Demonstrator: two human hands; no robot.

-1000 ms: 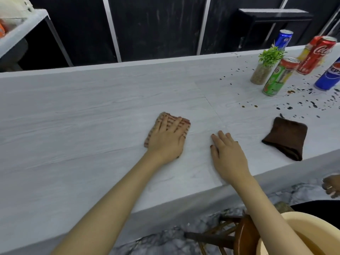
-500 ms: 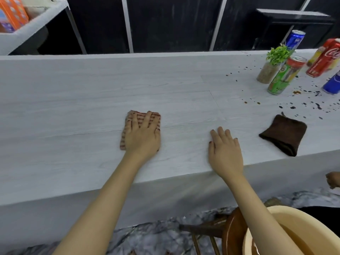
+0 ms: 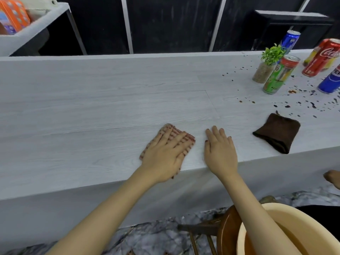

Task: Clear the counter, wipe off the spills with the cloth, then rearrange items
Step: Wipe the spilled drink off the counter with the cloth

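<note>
Soft, even light falls from above on the pale tabletop [image 3: 92, 100], casting only faint shadows. Wide-angle distortion tilts the cans [image 3: 277, 76] at the right edge; the orange box [image 3: 14, 17] at upper left is blurred, the back wall [image 3: 165, 24] dark.

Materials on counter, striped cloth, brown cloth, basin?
Counter: probably laminate, matte, with a pale-grey wood-grain print and a visible seam.
Striped cloth: thin woven fabric with red-and-beige stripes, lying flat.
Brown cloth: likely terry or microfibre, with a fuzzy nap and a thick fold.
Basin: seemingly plastic, smooth and beige, with a rounded rim.
</note>
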